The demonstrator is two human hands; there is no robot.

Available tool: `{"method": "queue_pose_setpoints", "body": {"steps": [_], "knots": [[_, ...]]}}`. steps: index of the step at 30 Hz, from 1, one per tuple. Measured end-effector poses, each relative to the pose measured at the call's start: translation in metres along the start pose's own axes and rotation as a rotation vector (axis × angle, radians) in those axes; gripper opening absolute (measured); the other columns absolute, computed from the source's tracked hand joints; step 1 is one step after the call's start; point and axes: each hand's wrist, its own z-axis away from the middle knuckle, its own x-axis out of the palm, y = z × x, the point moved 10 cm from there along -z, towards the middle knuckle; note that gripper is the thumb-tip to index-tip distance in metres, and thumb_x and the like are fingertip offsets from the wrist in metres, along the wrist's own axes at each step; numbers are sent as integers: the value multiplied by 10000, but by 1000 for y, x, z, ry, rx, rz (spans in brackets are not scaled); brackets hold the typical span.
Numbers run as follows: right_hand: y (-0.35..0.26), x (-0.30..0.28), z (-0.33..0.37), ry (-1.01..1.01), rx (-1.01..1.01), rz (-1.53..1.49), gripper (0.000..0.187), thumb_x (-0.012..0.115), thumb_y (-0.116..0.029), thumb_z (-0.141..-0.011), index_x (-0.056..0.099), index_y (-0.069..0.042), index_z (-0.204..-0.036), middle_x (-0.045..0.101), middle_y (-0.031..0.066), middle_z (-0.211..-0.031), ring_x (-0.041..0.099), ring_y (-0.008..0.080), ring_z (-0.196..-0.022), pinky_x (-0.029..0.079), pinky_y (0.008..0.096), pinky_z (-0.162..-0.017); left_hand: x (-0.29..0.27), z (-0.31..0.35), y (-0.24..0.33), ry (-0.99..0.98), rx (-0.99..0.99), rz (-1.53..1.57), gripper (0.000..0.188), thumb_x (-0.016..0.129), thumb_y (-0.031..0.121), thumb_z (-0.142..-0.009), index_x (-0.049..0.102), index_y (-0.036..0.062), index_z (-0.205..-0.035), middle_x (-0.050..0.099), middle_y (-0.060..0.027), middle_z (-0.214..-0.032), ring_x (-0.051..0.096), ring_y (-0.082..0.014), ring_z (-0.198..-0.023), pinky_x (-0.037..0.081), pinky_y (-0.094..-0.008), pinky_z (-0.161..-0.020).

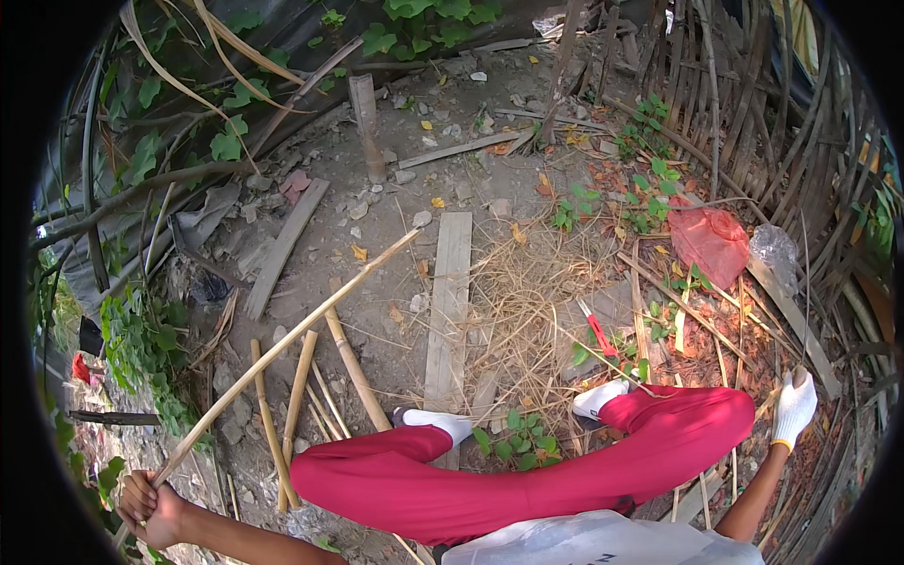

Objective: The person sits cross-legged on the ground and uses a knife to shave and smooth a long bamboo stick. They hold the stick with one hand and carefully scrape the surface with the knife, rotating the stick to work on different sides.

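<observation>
My bare left hand [151, 510] is closed around a long pale bamboo stick [292, 337] near its lower end. The stick slants up and away to the right, its far tip over the ground in front of me. Out to the right, my right hand [794, 412] wears a white knitted glove and is closed. A thin, dark, blade-like thing [807, 301] with a brownish end rises from its fingers; its exact kind is unclear. A red-handled pointed tool [600, 334] lies on the ground beyond my right foot, touched by neither hand.
Several bamboo lengths [295, 400] lie left of my knees. Grey planks [447, 311] rest on the soil, amid dry shavings [527, 292]. A red plastic bag [708, 245] and a clear one [774, 250] lie by a stick fence [753, 113] at right. A short post [367, 127] stands ahead.
</observation>
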Motion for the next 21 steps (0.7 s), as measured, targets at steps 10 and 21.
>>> {"method": "queue_pose_setpoints", "body": {"steps": [10, 21], "knots": [[259, 152, 274, -162, 498, 217, 379, 705, -325, -893, 689, 24, -1040, 720, 246, -915, 708, 389, -824, 531, 471, -727, -87, 50, -86, 51, -328, 396, 430, 586, 159, -896, 286, 179, -588, 272, 24, -528, 265, -113, -487, 217, -280, -505], [252, 209, 255, -178, 687, -185, 504, 806, -321, -831, 669, -4, -1199, 731, 165, -1066, 696, 335, -952, 535, 400, -866, -127, 64, -86, 63, -382, 658, 391, 594, 123, -891, 323, 169, -612, 313, 21, -547, 308, -107, -467, 261, -278, -496]]}}
